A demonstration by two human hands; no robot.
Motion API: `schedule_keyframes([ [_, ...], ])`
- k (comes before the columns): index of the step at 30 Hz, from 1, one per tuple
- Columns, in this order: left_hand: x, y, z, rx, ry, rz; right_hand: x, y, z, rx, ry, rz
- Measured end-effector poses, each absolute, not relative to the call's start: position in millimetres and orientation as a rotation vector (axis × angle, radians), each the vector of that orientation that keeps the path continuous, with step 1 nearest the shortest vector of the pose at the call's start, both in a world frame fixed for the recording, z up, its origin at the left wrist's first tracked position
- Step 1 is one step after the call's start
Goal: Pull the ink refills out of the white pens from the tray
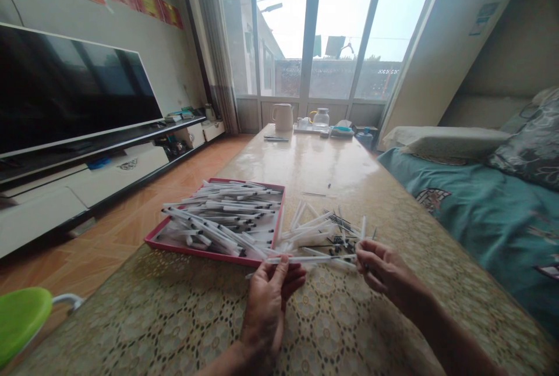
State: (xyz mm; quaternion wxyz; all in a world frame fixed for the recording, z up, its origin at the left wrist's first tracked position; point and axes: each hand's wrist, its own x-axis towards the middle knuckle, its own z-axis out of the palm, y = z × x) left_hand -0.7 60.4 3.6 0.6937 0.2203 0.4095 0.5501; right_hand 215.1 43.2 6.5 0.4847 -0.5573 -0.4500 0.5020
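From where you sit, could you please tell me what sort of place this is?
Probably a home living room: a wide television on a low cabinet, a cushioned sofa, and a long table with a kettle by the window. The left hand and right hand hold a pen.

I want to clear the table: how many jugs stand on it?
2. A white jug stands at the far end by the window, and a glass jug stands just right of it. The small items beside them may hide more.
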Motion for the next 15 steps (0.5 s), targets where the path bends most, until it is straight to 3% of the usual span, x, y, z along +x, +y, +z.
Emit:
schedule_keyframes([
  [8, -1.1, 62.9, 7.5, 0.531, 0.948, 1.229, 268.9, 49.8, 4.5, -1.342, -0.814, 0.606],
  [15, 3.1, 61.8, 8.3, 0.665, 0.864, 1.211, 223.7, 61.1, 1.3, -1.592, -1.292, 0.388],
])
